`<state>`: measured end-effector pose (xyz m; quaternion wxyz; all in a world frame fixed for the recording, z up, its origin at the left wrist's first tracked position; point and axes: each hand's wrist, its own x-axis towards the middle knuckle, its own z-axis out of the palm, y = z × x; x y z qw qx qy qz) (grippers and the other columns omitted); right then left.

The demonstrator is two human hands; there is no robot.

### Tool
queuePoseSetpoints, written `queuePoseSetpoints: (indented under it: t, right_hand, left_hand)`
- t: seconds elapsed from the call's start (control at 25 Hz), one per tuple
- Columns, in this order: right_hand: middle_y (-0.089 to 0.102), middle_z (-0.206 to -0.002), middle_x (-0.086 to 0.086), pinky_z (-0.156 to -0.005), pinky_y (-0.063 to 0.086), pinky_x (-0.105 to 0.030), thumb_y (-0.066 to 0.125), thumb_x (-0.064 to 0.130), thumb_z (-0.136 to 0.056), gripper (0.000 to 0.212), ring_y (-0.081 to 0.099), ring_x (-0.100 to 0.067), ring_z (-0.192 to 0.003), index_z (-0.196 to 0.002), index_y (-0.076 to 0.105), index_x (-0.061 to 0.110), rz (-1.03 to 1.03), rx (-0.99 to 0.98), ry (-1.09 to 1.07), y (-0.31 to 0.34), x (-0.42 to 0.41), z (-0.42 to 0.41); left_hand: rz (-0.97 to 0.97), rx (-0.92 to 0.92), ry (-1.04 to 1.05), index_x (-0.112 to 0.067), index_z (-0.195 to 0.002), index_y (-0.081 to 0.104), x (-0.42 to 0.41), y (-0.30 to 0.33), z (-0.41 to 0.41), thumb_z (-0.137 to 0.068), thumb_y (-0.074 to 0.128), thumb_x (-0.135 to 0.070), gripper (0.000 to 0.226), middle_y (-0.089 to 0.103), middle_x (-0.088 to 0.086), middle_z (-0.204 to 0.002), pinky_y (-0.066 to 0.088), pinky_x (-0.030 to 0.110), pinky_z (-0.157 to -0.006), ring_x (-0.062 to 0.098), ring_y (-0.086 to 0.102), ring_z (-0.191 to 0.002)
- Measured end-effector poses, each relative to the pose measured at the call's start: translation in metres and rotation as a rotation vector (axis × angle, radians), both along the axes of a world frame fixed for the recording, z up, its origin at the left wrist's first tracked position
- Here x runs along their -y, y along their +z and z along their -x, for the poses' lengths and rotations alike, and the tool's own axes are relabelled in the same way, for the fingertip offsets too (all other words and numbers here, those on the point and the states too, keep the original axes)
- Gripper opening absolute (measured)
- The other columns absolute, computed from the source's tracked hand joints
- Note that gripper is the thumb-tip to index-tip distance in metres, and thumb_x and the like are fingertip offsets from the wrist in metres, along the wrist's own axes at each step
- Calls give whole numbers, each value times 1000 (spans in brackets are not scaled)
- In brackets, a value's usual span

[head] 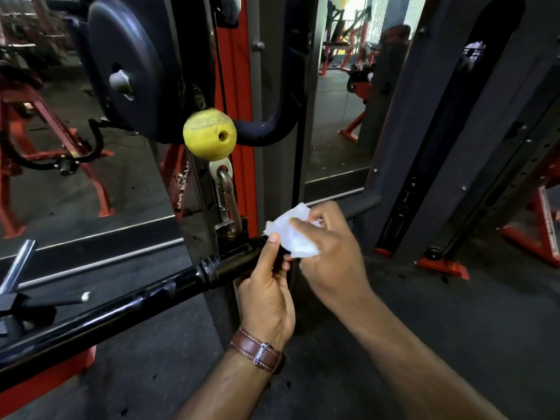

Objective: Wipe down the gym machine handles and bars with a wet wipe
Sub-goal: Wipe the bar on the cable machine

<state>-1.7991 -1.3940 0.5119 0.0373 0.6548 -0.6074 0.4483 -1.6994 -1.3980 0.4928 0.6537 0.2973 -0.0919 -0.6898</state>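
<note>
Two hands meet at the right end of the black bar (pixel 127 301). Below them is dark speckled rubber floor (pixel 454 313); past them a mirror (pixel 91 183) reflects red-framed gym equipment. Above your left hand (pixel 268 301) hang a yellow ball stopper (pixel 209 134), a metal carabiner (pixel 225 201) and a black pulley disc (pixel 124 65). A dark upright column (pixel 454 131) stands to the right of your right hand (pixel 328 250). Your left hand, with a brown leather watch strap (pixel 257 353) on its wrist, is curled round the bar's end, thumb up. Your right hand pinches the wet wipe (pixel 298 237), which is white, crumpled and bunched, just above the bar end and touching your left thumb.
</note>
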Motion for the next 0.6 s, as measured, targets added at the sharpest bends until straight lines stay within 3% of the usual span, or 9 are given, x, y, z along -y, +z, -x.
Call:
queuePoseSetpoints:
  t: [0.08,0.2,0.32,0.36,0.4,0.48,0.52,0.6]
  right_hand:
    - [50,-103,-6,-57,53,-38,58,7,-82,29,57,-24,-79,-108,72,6,-23,-64,-6,-2,-1,2]
    - [50,-104,-6,-60,54,-40,58,4,-81,33,57,-23,-79,-111,72,6,-30,6,-183,3,2,9]
    - [53,-102,-7,-57,48,-30,49,20,-87,33,56,-17,-81,-106,71,7,80,-112,5,-3,-10,-7]
    - [54,-99,-7,-58,45,-24,50,17,-84,29,56,-11,-80,-101,72,8,143,2,4,-4,-13,-4]
    - [56,-94,-7,-58,44,-19,53,9,-81,25,56,-5,-75,-95,74,10,194,255,-50,-5,-16,3]
    - [56,-79,-9,-46,37,-19,50,-9,-79,32,52,-9,-56,-81,72,14,219,1012,-162,-14,-17,21]
    - [54,-73,-9,-42,32,-18,47,-13,-82,33,48,-12,-49,-77,67,13,145,1392,-138,-19,-17,22]
    - [57,-71,-11,-41,42,-21,39,-16,-87,33,56,-16,-48,-77,62,5,-95,1857,64,-26,-13,8]
  left_hand:
    - [12,0,9,8,-121,65,-1,0,-1,-69,79,-16,59,70,14,-114,52,20,-66,17,64,-87]
    - [12,13,26,8,-120,64,-3,0,1,-68,80,-17,60,70,12,-110,52,19,-63,15,63,-82]
    - [8,18,8,8,-117,67,-1,-1,2,-66,85,-14,58,71,16,-115,55,29,-80,24,68,-98]
    - [10,28,-1,7,-114,68,-1,-1,1,-66,87,-14,56,72,15,-113,54,31,-83,25,68,-98]
    - [8,49,-6,5,-110,69,-2,-1,1,-65,87,-14,52,72,13,-108,53,30,-80,22,67,-92]
    - [10,96,-10,-2,-100,72,-2,-1,-1,-63,84,-15,42,72,6,-92,50,26,-71,17,64,-80]
    - [10,112,-15,-5,-93,72,-2,-1,-1,-61,85,-16,36,70,3,-84,48,26,-68,15,61,-73]
    - [-3,118,-28,-10,-83,74,-2,-4,1,-57,94,-17,34,65,2,-74,46,32,-72,15,55,-66]
